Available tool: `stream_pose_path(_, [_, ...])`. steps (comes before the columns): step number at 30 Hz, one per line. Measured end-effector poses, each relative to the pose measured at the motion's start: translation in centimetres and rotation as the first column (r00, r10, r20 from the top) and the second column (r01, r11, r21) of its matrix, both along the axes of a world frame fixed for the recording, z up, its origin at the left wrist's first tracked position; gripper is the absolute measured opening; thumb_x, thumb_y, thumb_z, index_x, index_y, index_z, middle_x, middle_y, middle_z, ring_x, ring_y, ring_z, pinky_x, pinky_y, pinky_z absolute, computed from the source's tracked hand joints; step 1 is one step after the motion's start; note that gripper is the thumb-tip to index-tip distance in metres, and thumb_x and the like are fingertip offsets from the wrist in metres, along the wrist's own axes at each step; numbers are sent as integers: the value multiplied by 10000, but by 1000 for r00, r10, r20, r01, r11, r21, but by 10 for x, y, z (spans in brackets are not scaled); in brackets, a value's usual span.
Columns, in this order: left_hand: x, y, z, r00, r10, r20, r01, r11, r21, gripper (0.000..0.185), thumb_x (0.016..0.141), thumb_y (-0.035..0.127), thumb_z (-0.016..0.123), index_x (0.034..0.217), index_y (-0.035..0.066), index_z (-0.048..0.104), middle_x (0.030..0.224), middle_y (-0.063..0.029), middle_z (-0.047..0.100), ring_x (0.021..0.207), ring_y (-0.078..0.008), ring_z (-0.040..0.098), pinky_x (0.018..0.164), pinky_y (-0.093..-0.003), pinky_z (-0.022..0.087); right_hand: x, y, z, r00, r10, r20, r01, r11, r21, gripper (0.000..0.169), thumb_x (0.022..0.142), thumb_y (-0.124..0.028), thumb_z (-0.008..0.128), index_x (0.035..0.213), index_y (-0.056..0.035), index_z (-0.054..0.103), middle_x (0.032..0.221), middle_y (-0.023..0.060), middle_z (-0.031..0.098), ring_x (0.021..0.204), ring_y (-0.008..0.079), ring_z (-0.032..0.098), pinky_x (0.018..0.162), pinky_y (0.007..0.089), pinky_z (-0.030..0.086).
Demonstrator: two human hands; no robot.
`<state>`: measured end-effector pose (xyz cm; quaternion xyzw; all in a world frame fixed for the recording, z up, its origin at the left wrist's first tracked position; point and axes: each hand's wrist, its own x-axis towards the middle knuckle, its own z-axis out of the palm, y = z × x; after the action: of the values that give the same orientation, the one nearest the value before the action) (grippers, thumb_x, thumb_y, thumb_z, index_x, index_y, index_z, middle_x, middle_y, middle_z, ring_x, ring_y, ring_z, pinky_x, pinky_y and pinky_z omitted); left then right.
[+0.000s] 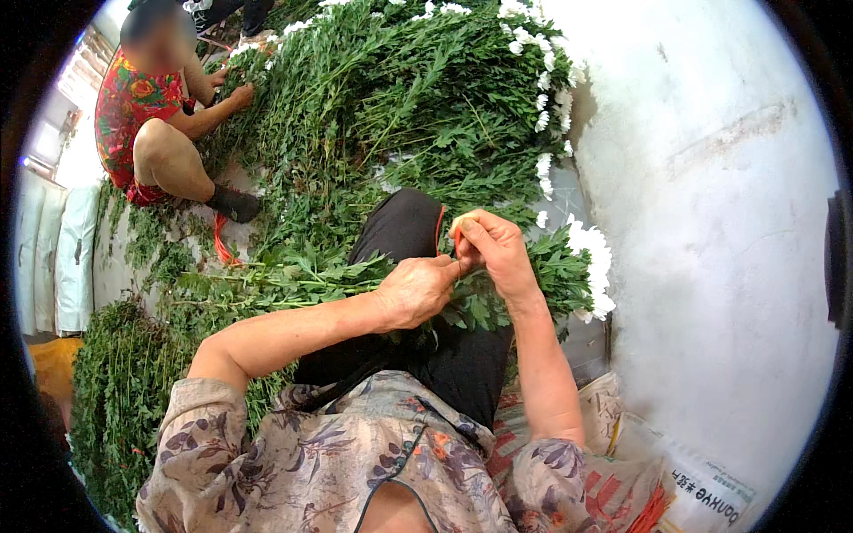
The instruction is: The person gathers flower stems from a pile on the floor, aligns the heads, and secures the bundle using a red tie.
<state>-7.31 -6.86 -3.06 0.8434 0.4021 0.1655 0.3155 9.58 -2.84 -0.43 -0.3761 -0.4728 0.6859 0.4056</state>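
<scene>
Across my lap lies a bunch of white chrysanthemums (560,270), its leafy stems pointing left and its white heads (590,266) at the right. My left hand (418,291) rests over the stems, thumb and fingertips pinched on a thin red string (458,241). Right beside it, my right hand (498,252) is raised a little higher and pinches the same string between thumb and bent forefinger. A stretch of the string also shows against my black trouser knee (400,223). How it runs around the stems is hidden by my hands and the leaves.
A large heap of chrysanthemums (413,100) spreads ahead. At upper left a person (143,113) squats, hands in the stems, near a red string bundle (223,243). More stems (126,373) lie left. A pale wall (700,233) and printed sacks (693,480) stand right.
</scene>
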Motion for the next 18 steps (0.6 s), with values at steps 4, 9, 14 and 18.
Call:
stream_pose_path(4, [7,-5,3,998,29,-50,-28,999,19,331,747,41,572,1077,18,562,961,-185,599,853,-398,618,733,-489,513,-12,8,4,967,32,252,-41,999,34,238,937,-236,575,1012,-29,665,712,-11,613,603,58,528,562,232,447])
stream_pose_path(9, [2,-5,1,997,-2,-81,7,998,57,293,772,73,566,1058,13,548,896,-175,598,841,-378,617,708,-476,508,-15,6,6,788,13,615,-183,960,213,238,946,-210,546,1076,-28,626,740,35,652,610,70,528,568,227,434])
stream_pose_path(14, [4,-7,10,999,45,-6,-44,995,87,287,761,62,557,1041,2,555,887,-180,598,827,-387,610,703,-475,502,-2,-9,17,763,-348,545,194,927,320,205,941,-221,543,972,-55,661,801,76,675,659,163,600,639,293,493])
stream_pose_path(18, [3,-5,3,1000,7,-6,-7,996,91,312,720,45,566,1026,-13,589,873,-206,611,804,-411,600,701,-496,491,-15,-1,5,533,-114,838,-336,881,334,192,873,-231,614,937,-67,692,828,98,681,726,233,659,659,350,500])
